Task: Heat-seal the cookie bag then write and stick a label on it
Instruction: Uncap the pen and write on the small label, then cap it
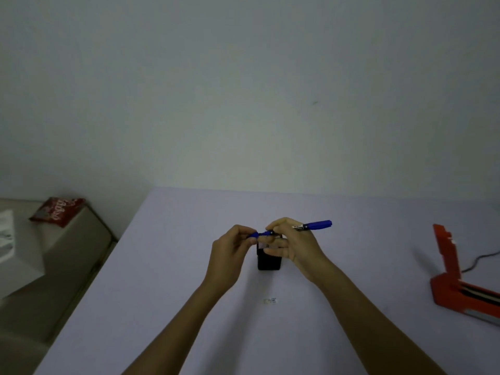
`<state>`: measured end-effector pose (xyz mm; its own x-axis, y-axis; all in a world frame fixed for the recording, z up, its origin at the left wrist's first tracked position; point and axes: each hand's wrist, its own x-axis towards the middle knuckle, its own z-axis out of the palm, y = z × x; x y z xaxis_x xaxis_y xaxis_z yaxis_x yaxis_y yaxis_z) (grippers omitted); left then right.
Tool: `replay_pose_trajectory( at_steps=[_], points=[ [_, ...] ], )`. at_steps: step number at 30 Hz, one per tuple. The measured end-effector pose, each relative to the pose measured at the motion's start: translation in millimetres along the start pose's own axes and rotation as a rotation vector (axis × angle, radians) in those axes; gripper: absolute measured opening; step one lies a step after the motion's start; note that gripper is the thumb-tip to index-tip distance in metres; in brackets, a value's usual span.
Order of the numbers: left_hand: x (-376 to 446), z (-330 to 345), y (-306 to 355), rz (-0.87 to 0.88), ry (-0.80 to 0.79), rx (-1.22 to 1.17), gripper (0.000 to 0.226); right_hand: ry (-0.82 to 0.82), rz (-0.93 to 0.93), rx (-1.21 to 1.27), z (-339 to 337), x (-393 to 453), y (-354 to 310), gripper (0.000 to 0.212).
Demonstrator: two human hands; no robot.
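A blue marker pen (315, 226) is held level above the table's middle. My right hand (290, 243) grips its barrel, while my left hand (232, 250) pinches the cap end at the pen's left tip. Under both hands a small black object (269, 262) stands on the table, partly hidden by my fingers; I cannot tell what it is. A tiny white label (270, 300) lies on the table nearer to me. The red heat sealer (457, 282) sits at the right edge with its arm raised. A red cookie bag (58, 211) lies off the table on a box at the left.
The pale lavender table (162, 293) reaches back to a plain wall. A dark cord (480, 259) runs from the sealer off to the right. A beige cardboard box (54, 255) stands beside the table's left edge, with white plastic (6, 226) at the far left.
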<state>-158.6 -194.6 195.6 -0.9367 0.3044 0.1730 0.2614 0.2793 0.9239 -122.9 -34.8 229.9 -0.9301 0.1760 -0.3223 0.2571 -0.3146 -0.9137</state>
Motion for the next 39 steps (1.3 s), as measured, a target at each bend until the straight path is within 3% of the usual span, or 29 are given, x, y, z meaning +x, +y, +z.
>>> replay_pose_trajectory(
  at_steps=[10,13,19,25,29,32,35,39],
  points=[
    [-3,-13,27,0.113,-0.015,0.044,0.012,-0.010,-0.074,-0.116,13,-14,-14,0.005],
    [-1,-22,36,0.103,-0.050,0.013,0.012,-0.006,-0.151,-0.173,11,-16,-18,0.011],
    [-1,-23,55,0.175,0.014,-0.033,0.012,0.018,-0.256,-0.032,16,-20,-21,0.014],
    [1,-5,50,0.184,0.021,-0.082,0.013,0.055,-0.284,-0.052,11,-18,-7,0.014],
    [20,11,15,0.088,-0.061,0.127,0.026,0.190,-0.216,-0.292,1,18,18,0.011],
    [26,19,-24,-0.048,-0.050,0.228,0.028,0.311,-0.043,-0.416,-19,54,46,0.014],
    [23,25,-62,-0.155,-0.076,0.326,0.022,0.287,0.092,-0.435,-34,77,68,0.026],
    [17,40,-109,-0.278,-0.153,0.404,0.017,0.323,0.117,-0.525,-45,97,94,0.031]
  ],
)
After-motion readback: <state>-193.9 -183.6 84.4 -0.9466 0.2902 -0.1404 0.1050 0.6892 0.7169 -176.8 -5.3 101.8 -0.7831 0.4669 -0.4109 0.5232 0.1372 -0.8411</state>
